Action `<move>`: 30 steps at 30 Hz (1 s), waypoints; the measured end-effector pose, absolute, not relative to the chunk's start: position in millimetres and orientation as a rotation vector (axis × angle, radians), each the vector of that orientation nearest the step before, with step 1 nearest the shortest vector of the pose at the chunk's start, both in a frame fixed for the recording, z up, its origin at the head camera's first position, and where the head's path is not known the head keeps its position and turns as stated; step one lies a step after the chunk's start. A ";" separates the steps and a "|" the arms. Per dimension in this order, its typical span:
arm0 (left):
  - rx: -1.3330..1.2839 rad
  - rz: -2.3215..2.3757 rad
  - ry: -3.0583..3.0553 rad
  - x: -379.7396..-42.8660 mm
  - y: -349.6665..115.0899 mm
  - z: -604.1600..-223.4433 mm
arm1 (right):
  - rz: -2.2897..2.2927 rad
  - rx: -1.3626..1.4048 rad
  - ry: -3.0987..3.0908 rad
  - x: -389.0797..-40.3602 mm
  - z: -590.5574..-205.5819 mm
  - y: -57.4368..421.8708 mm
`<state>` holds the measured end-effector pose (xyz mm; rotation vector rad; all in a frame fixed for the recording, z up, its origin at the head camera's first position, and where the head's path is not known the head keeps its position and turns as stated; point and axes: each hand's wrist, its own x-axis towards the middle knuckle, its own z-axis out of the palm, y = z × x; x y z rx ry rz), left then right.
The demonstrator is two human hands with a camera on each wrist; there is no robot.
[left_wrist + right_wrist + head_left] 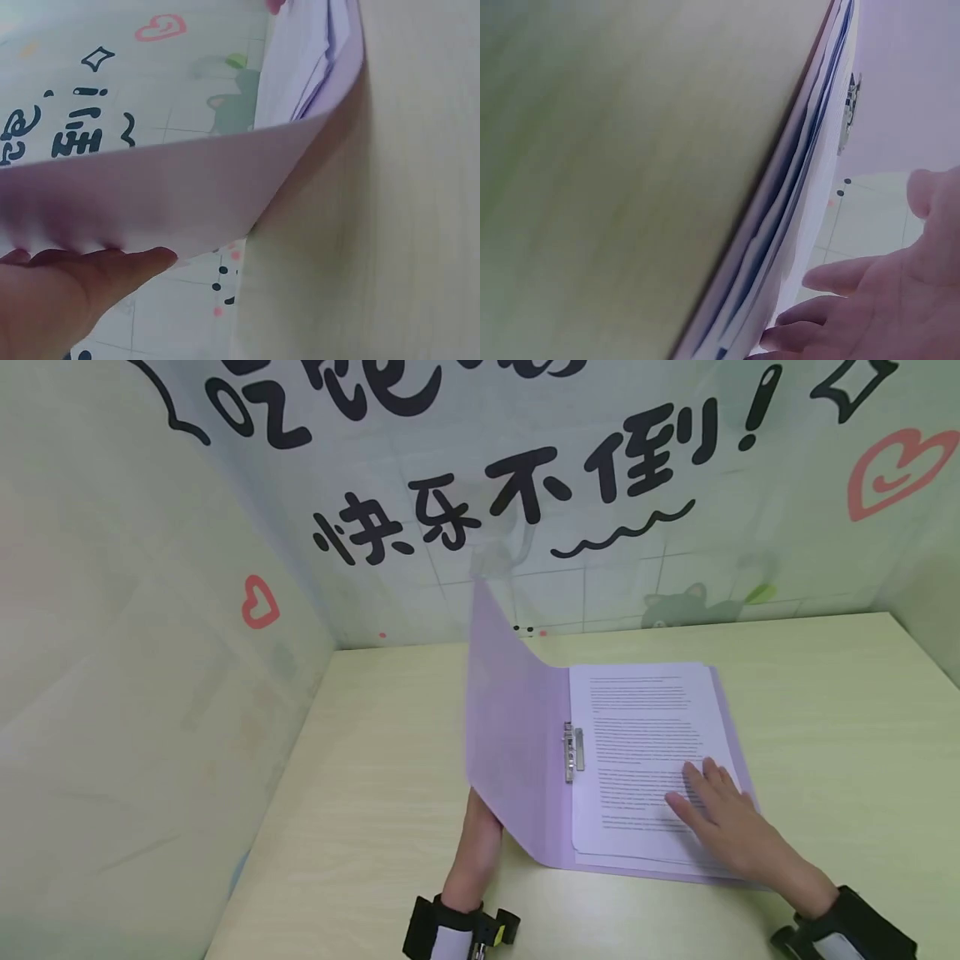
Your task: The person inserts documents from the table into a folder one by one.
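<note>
A light purple folder (517,727) lies with its cover raised at a steep angle on the left. White printed pages (648,743) fill its right side, beside a metal clip (570,752) at the spine. My left hand (67,292) touches the outer face of the cover with its thumb extended; in the head view the cover hides that hand, and only the forearm shows below it. Spread over the lower right of the pages is my right hand (720,822), fingers extended. The right wrist view shows the stacked page edges beside its fingers (844,275).
The folder rests on a pale wood-grain table (375,777). A wall sheet (480,552) with black lettering and pink hearts stands behind, and another light panel (150,693) rises on the left. Both wrists wear black camera bands (450,927).
</note>
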<state>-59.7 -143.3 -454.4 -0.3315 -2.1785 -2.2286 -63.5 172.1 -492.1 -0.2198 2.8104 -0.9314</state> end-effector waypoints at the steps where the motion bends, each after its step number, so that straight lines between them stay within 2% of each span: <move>1: -0.381 -2.184 -2.198 -60.4 -141.3 -456.3 | -0.956 -0.218 2.806 -63.7 -491.3 172.1; 5: -0.486 -2.053 -2.280 -62.1 -132.9 -462.4 | -1.060 -0.200 2.759 -65.3 -486.9 173.3; 12: -0.435 -1.809 -2.495 -59.2 -118.9 -465.0 | -1.209 -0.181 2.730 -67.9 -482.1 177.2; 23: -0.420 -1.409 -2.711 -60.6 -105.2 -468.7 | -1.453 -0.006 2.578 -66.9 -482.0 194.3; 30: -0.485 -1.161 -2.786 -57.5 -101.1 -461.8 | -1.732 -0.122 2.441 -65.1 -487.5 199.1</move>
